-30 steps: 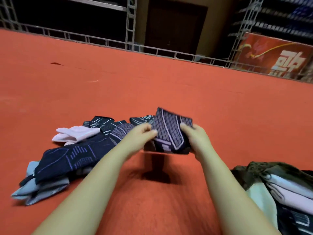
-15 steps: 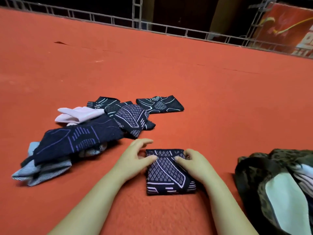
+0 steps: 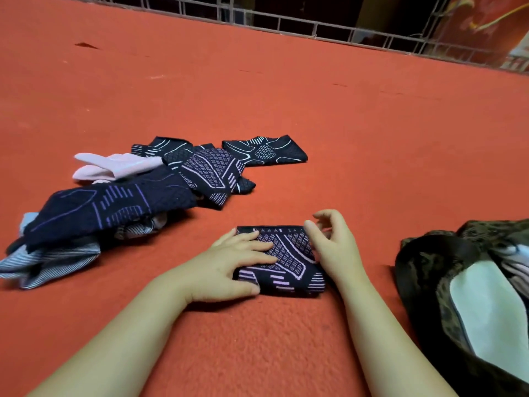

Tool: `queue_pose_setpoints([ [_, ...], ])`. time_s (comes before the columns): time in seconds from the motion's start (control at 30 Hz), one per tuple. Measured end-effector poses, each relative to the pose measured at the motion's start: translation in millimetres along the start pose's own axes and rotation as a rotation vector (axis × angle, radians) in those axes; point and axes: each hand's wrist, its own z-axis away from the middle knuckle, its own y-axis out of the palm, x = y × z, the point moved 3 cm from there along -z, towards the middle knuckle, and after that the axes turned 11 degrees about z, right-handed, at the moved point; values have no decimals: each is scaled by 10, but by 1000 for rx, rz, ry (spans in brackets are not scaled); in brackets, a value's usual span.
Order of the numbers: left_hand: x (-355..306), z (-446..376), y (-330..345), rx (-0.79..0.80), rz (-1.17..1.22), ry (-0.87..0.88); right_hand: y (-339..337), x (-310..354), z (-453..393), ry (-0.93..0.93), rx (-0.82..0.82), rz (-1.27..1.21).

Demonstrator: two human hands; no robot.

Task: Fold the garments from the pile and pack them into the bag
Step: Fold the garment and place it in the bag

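Note:
A folded dark garment with a lilac pattern [image 3: 289, 260] lies flat on the red carpet [image 3: 286, 110] in front of me. My left hand [image 3: 229, 267] presses flat on its left half, thumb at the near edge. My right hand [image 3: 333, 247] rests against its right edge with the fingers curled at the far corner. The pile [image 3: 137, 190] of dark patterned, pink and striped garments lies to the left. A dark camouflage bag [image 3: 429, 270] stands open at the right, with pale folded garments [image 3: 486, 310] inside.
One dark patterned piece [image 3: 264, 150] lies apart at the pile's far right. A metal rail [image 3: 315, 27] borders the carpet's far edge, with a red banner [image 3: 492, 21] behind it.
The folded garment came down from mid-air onto the carpet. My left hand slid onto its top and now presses it flat, while my right hand shifted to its right edge.

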Motion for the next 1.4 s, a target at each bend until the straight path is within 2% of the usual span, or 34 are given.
queue_pose_setpoints([
  [0.07, 2, 3, -56, -123, 199, -14, -24, 12, 10, -111, 0, -145],
  [0.2, 6, 2, -124, -259, 451, -93, 35, 58, 52, -307, 196, -235],
  [0.3, 94, -27, -123, -339, 612, -143, 65, 62, 84, -319, 332, -281],
  [0.4, 146, -33, -141, -431, 713, -150, 49, 67, 84, -328, 375, -136],
  [0.5, 149, -48, -146, -501, 764, -148, 93, 44, 82, -265, 374, -8],
  [0.7, 161, -57, -168, -601, 705, -192, 105, 101, 119, -127, 262, -333],
  [0.83, 102, -73, -154, -538, 802, -178, 147, 83, 78, 15, 193, -324],
  [0.87, 90, -69, -159, -533, 744, -169, 151, 69, 66, 47, 154, -263],
  [0.97, 115, -65, -172, -551, 377, -266, 154, 27, 21, 95, 40, 87],
  [1.07, 132, -82, -130, -455, 87, -337, 152, 9, 15, 99, -31, 391],
  [1.13, 139, -89, -93, -405, 8, -420, 153, 10, 23, 117, 2, 507],
  [1.27, 169, -71, -104, -419, -171, -648, 197, 28, 46, 58, 146, 662],
  [1.4, 127, -89, -119, -362, -152, -631, 219, 39, 51, -23, 220, 633],
])
